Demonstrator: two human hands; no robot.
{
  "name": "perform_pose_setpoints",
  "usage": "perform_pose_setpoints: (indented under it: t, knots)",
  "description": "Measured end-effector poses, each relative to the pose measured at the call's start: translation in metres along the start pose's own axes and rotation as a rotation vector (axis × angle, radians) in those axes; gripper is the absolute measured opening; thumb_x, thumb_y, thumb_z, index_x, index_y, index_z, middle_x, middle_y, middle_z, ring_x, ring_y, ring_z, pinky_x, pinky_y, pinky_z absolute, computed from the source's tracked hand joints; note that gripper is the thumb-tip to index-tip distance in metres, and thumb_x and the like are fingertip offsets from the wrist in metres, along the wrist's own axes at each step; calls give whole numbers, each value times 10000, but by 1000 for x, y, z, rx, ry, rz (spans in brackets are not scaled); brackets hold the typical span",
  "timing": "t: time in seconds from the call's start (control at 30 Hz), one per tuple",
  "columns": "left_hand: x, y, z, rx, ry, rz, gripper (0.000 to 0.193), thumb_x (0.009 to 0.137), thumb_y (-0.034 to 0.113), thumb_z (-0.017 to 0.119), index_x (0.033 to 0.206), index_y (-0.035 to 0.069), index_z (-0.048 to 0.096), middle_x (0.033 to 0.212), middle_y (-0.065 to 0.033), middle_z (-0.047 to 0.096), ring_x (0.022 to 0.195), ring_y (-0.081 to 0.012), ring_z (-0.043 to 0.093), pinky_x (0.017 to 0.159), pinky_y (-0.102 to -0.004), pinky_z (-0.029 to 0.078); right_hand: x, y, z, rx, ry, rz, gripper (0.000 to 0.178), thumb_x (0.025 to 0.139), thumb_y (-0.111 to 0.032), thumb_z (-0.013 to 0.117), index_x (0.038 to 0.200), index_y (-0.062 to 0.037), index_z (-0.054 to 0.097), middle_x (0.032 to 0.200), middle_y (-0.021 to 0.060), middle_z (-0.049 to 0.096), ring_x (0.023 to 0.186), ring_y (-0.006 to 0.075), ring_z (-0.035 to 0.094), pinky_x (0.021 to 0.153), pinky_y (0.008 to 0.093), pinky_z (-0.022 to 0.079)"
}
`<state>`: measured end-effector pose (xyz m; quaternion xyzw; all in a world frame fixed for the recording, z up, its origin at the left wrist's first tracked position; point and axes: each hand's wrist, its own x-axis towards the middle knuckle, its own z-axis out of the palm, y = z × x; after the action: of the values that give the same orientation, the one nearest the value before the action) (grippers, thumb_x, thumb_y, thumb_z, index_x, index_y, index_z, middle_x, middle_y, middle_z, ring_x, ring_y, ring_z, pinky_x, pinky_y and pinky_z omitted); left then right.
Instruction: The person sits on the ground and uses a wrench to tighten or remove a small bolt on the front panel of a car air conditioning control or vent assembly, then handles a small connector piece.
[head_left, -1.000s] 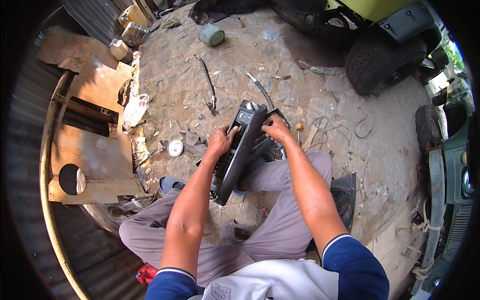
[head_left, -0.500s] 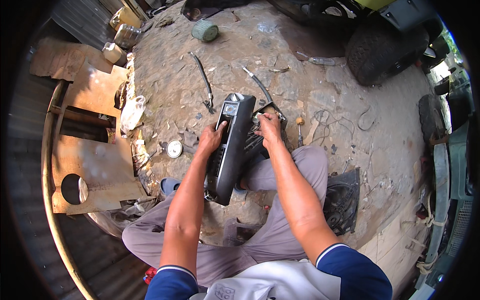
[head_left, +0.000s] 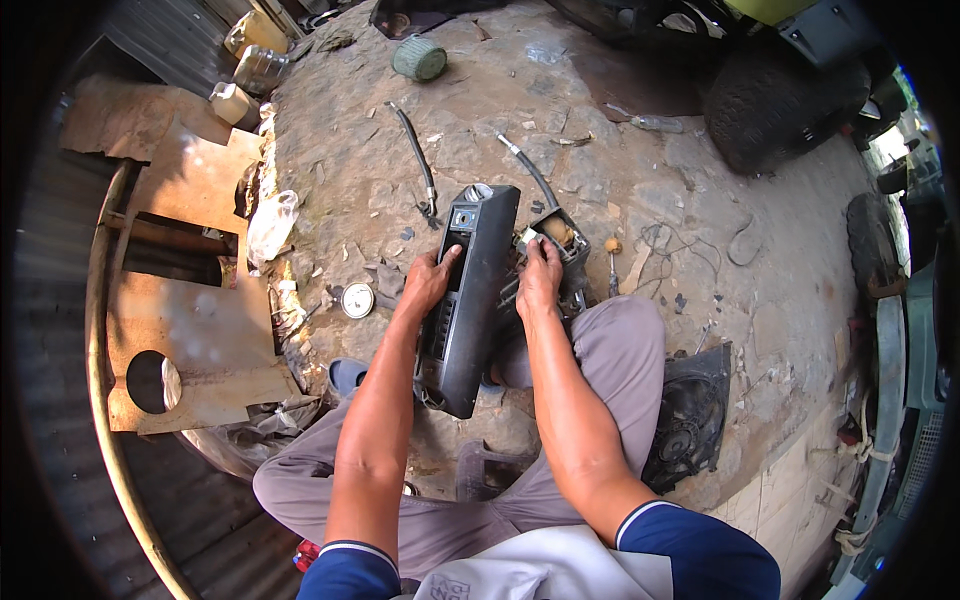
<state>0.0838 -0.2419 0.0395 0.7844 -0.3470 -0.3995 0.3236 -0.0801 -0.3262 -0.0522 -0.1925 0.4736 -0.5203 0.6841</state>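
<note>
My left hand [head_left: 428, 282] grips the left edge of a long black plastic dashboard panel [head_left: 482, 300], its thumb over a long slot. The panel stands on end, tilted, with a small switch plate near its top and vent slats lower down. At the panel's right, my right hand [head_left: 540, 278] is closed, thumb and fingers pinching a small pale piece [head_left: 527, 238]. Just beyond those fingers is an open black plastic housing [head_left: 580, 243] with something tan inside. What joins panel and housing is hidden behind the panel and my hand.
Two black hoses [head_left: 412, 145] lie ahead on the rough ground, near a round green filter-like object [head_left: 419, 59]. A round white-faced gauge [head_left: 357, 300] sits left; a screwdriver [head_left: 613, 262] and black fan [head_left: 685, 425] right. Rusty sheet metal [head_left: 190, 340] lines the left, a tyre [head_left: 785, 110] the far right.
My right hand has drawn slightly back toward me, and more of the pale piece and the black housing shows. The left hand keeps its grip on the panel. The whole view has shifted slightly.
</note>
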Motion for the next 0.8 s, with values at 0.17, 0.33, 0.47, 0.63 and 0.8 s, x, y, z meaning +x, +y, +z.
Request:
perform_pose_setpoints:
  t: [0.17,0.33,0.47,0.63,0.8]
  knots:
    - [-17,-3,-15,-64,-46,-23,556,1012,522,582,1136,-6,705,906,-79,726,785,-149,646,726,-354,521,-17,-26,25,78,-51,92,442,1026,-160,609,1413,34,519,1329,119,611,1211,192,559,1063,318,411]
    - [-23,12,-4,-63,-150,54,567,1018,525,568,1121,-15,703,896,-88,723,787,-149,648,728,-354,525,-9,-34,15,170,-227,228,235,1002,-188,623,1168,-22,639,1076,94,687,918,185,687,771,330,584]
    - [-29,19,6,-52,-179,38,570,1018,521,554,1219,3,683,1012,-205,741,956,-279,710,884,-424,519,-6,-32,6,225,-338,410,246,973,-256,647,1094,-44,676,908,78,707,761,186,701,667,330,598]
    - [-45,39,21,-73,-127,130,535,1048,480,506,1279,18,646,1058,-246,724,1023,-334,705,914,-435,507,5,-27,-17,224,-374,361,361,966,-363,635,1116,-39,684,955,99,722,768,224,705,693,341,606]
    - [-51,35,41,-102,-32,249,424,1041,338,551,1318,25,624,1117,-291,692,1097,-427,666,947,-454,495,0,-24,-28,296,-423,226,404,1009,-340,592,1287,-48,607,1176,101,680,1035,239,669,916,375,565]
